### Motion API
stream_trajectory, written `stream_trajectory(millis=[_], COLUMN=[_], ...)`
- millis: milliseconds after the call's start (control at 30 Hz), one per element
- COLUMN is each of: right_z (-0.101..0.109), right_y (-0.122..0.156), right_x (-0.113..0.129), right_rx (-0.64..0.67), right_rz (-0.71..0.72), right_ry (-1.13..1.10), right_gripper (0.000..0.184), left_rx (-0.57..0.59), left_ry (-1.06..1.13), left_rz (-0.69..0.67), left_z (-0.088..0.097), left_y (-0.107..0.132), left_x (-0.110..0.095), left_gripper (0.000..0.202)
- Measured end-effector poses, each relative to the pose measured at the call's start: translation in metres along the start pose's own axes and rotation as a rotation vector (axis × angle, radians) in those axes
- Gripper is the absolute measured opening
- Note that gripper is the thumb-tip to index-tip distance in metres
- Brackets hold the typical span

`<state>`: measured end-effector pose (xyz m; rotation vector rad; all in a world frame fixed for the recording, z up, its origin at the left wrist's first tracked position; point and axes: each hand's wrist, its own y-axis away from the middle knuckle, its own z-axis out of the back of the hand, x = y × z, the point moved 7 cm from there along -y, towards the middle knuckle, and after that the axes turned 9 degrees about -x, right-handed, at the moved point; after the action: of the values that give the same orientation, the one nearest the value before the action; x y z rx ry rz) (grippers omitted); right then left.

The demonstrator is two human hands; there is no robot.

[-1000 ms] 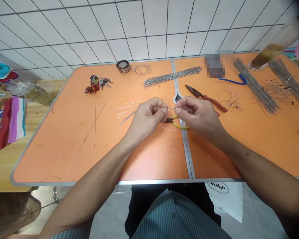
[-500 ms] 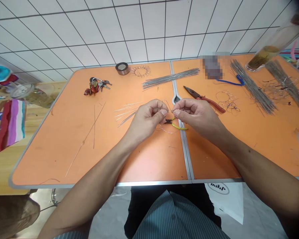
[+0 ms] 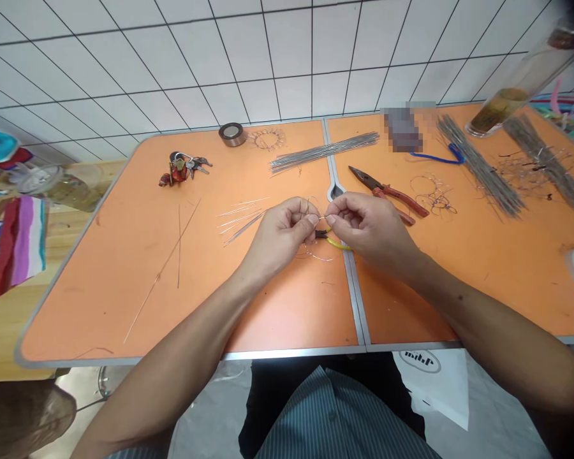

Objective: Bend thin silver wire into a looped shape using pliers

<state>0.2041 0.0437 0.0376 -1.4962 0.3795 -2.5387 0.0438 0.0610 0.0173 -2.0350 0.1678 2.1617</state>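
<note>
Fingertip to fingertip, my left hand and my right hand pinch a thin wire above the middle of the orange table. Part of the wire bends into a small loop over my left fingers; the rest is hidden in my grip. Beneath my hands lie small pliers with yellow handles, partly covered, and a loose curl of wire. Left of my left hand several straight wires are spread out. Large pliers with red handles rest just beyond my right hand.
A bundle of straight wires lies at the back, near a tape roll and keys. At the right are more wire bundles, tangled wire and a leaning glass bottle. A metal seam crosses the orange table.
My hands have drawn closer together, the right one shifting slightly left. The wire loop between them sits lower and looks smaller. The whole view has moved slightly.
</note>
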Motion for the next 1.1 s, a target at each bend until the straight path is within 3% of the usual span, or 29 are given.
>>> stream_trajectory(millis=[300,633,1100], right_z=[-0.003,-0.004,-0.001], right_y=[-0.001,0.001,0.004], right_x=[0.004,0.005,0.012], right_rx=[0.050,-0.021,-0.064], right_rz=[0.053,0.198,0.192], right_ry=[0.077,0.253,0.178], right_gripper=[0.007,0.015,0.013], left_rx=[-0.040,-0.052,-0.007], left_ry=[-0.183,-0.373,-0.109], left_rz=[-0.093,-0.194,-0.036], left_z=[-0.001,-0.002,-0.002], left_y=[0.005,0.007,0.002], left_x=[-0.006,-0.011,-0.001], left_gripper=[0.011,0.012,0.013])
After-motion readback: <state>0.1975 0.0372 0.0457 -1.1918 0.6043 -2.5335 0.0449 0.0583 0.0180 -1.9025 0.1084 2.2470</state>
